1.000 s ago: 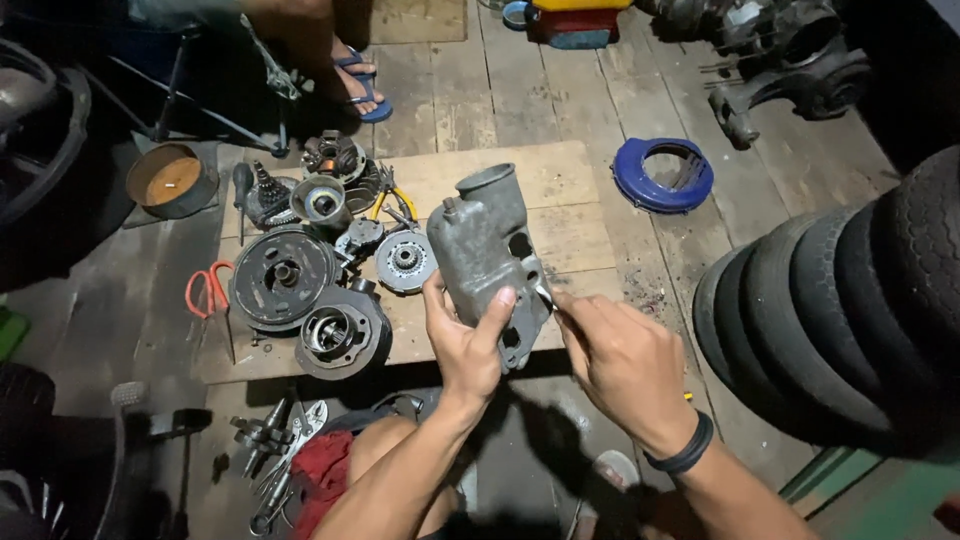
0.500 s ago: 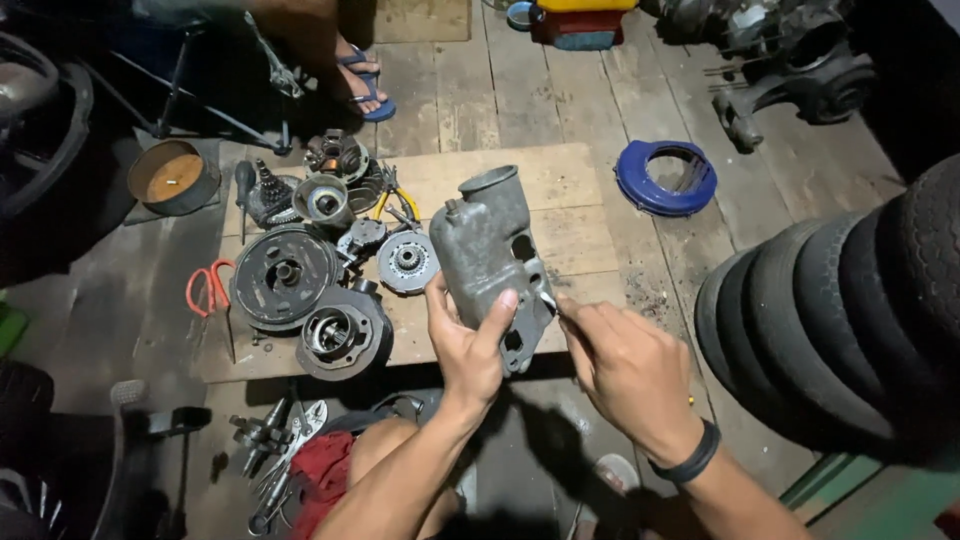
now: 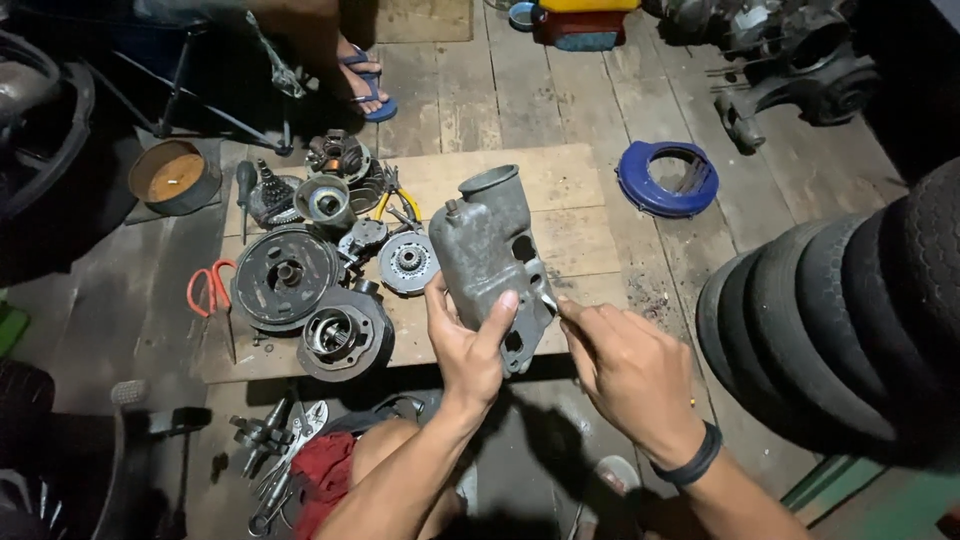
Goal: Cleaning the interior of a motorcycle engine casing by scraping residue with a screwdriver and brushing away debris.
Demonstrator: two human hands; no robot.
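Your left hand [image 3: 470,350] grips the grey cast-metal housing [image 3: 492,255] from below — thumb on one side, fingers wrapped round its lower part, holding it up off the wooden board [image 3: 560,225]. Your right hand [image 3: 625,365] is closed in a pinch on something small and pale at the housing's lower right edge; too small to tell what it is. The housing's long axis runs from the open round mouth at upper left, away from you, down to the slotted end by your hands. That lower end sits between both hands, with the right hand's fingertips touching or just beside it — can't tell which.

Left of the housing on the board: a small toothed disc [image 3: 407,262], a large dark pulley [image 3: 284,277], a round clutch-like part [image 3: 344,335], yellow-handled pliers [image 3: 392,205]. Red-handled scissors [image 3: 211,288] lie at the board's left edge. A blue ring-shaped cover [image 3: 665,180] lies well apart on the floor, stacked tyres [image 3: 850,310] at right. Another person's sandalled foot [image 3: 362,85] is at top.
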